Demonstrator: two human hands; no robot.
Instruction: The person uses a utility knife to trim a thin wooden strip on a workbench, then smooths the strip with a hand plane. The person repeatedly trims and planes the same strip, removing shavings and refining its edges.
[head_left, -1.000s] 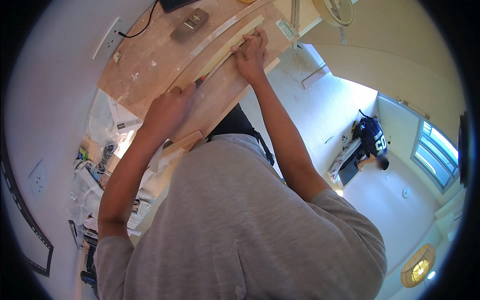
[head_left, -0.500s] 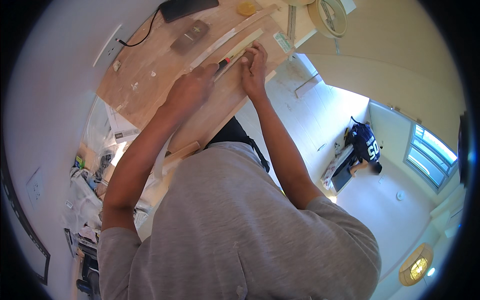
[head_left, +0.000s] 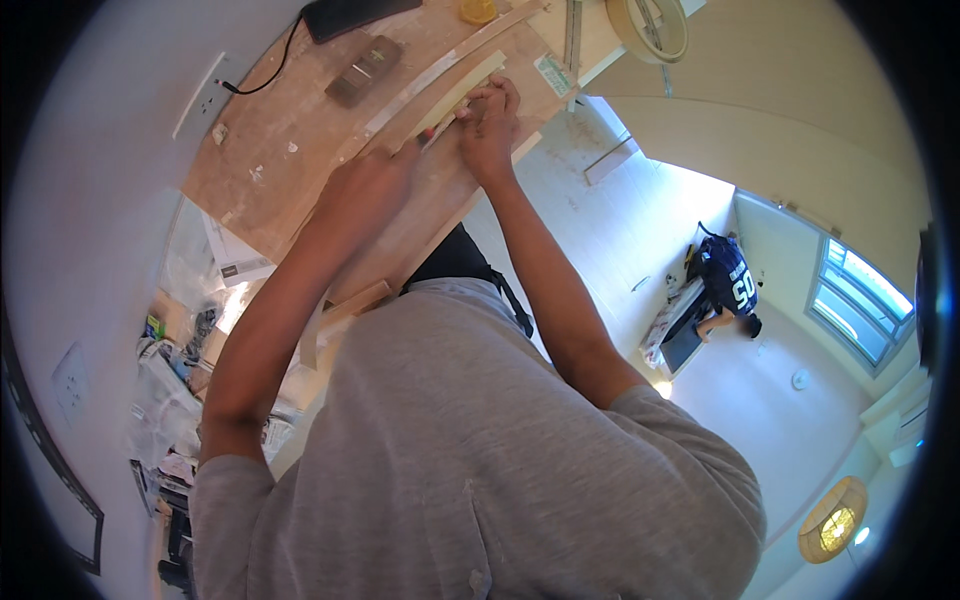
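Note:
A long pale wooden strip [head_left: 455, 90] lies slantwise on a wooden worktable [head_left: 290, 150]. My left hand [head_left: 372, 185] presses down on the strip's near part, fingers curled over it. Just beyond, my right hand [head_left: 490, 120] is closed around a small tool with a red tip [head_left: 432, 131], held against the strip. The two hands nearly touch. A second thin strip [head_left: 420, 85] runs alongside, farther back.
On the table are a grey-brown block [head_left: 364, 70], a black device with its cable [head_left: 345, 14], a yellow object [head_left: 478, 10], a metal ruler [head_left: 571, 32] and a tape roll [head_left: 650, 25]. Bags and papers [head_left: 170, 380] are piled at the left. Another person [head_left: 727, 283] crouches on the floor at the right.
My left hand has slid along the strip toward my right hand, so the hands are now close together. The right hand stays at the strip's far part.

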